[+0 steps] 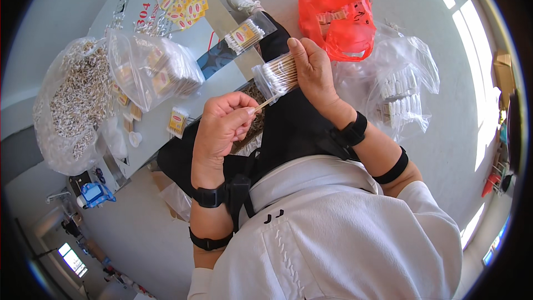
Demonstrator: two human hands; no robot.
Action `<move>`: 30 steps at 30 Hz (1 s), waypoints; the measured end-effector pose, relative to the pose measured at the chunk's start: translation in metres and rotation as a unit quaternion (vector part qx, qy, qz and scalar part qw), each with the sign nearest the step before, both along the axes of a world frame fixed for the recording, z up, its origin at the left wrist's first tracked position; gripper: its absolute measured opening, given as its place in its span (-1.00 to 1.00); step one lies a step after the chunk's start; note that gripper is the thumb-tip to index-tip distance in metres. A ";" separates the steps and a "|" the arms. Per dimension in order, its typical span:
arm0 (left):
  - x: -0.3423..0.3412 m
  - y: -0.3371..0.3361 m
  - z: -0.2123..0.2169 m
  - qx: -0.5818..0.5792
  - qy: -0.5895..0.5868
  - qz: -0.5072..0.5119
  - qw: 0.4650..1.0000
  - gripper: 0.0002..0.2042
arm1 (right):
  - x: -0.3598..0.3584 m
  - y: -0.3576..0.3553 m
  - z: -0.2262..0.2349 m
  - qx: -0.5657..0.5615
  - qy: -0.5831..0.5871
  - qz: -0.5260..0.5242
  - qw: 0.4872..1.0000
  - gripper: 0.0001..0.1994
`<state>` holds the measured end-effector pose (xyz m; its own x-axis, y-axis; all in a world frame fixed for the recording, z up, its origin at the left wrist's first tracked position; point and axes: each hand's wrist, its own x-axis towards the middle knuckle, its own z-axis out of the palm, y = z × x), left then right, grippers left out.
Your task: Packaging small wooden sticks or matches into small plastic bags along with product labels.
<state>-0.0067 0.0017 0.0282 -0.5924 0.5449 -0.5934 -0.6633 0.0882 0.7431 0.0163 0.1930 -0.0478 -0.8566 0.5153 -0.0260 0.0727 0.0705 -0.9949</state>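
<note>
Left hand (222, 128) pinches swab (268, 101) (pointing up-right); right hand (311, 69) grips bundle (277, 75).

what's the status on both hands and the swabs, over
Right hand gripping a clear packet of cotton swabs. Left hand pinching one wooden swab stick, tip at the packet's mouth. Nothing between the hands.
</note>
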 end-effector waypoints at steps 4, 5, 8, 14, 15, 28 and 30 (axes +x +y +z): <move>-0.002 0.003 0.000 -0.071 0.099 -0.041 0.992 -0.95 | 0.002 0.001 -0.003 0.036 -0.004 0.015 0.999 -0.60; -0.002 0.003 0.000 -0.095 0.151 -0.062 0.982 -0.96 | 0.002 0.000 -0.004 0.036 -0.004 0.012 0.999 -0.60; 0.002 0.012 0.002 -0.133 0.247 -0.080 0.956 -0.97 | 0.002 -0.005 -0.003 0.032 0.000 0.020 0.999 -0.61; 0.009 0.026 -0.006 -0.149 0.295 -0.018 0.944 -0.94 | 0.005 -0.010 -0.003 -0.042 -0.015 0.062 0.997 -0.60; 0.010 0.025 -0.007 -0.148 0.296 -0.018 0.944 -0.94 | 0.006 -0.010 -0.003 -0.107 -0.045 0.065 0.991 -0.60; 0.023 0.022 -0.020 -0.143 0.444 0.112 0.877 -0.76 | 0.007 -0.010 0.004 -0.300 -0.109 0.035 0.947 -0.58; 0.023 0.024 -0.019 -0.148 0.441 0.121 0.877 -0.74 | 0.007 -0.009 0.001 -0.336 -0.112 0.039 0.934 -0.63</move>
<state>0.0164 0.0257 0.0089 -0.9694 0.2381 0.0596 0.1319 0.3001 0.9447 0.0232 0.1837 -0.0465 -0.8248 0.2551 -0.5045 0.3049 -0.5507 -0.7770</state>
